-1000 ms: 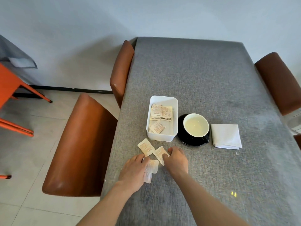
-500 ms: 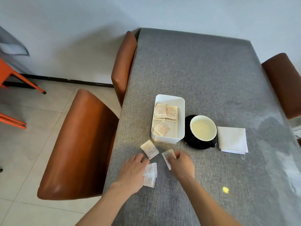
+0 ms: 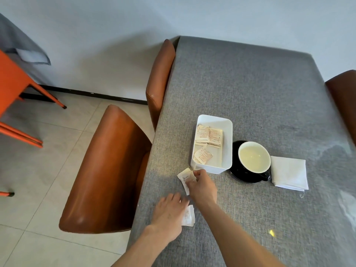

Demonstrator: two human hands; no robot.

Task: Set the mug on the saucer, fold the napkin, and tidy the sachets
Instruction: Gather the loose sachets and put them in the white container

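Now right hand [image 3: 202,186] pinches sachets [image 3: 185,178] (beside white tray [image 3: 227,149]); left hand [image 3: 169,212] flat on others [image 3: 188,216].

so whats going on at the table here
A person is tidying sachets on a grey table. The right hand pinches loose sachets just in front of the white tray, which already holds several. The left hand rests on another small pile nearer the table edge. The mug already sits on its black saucer, with the folded napkin beside it.
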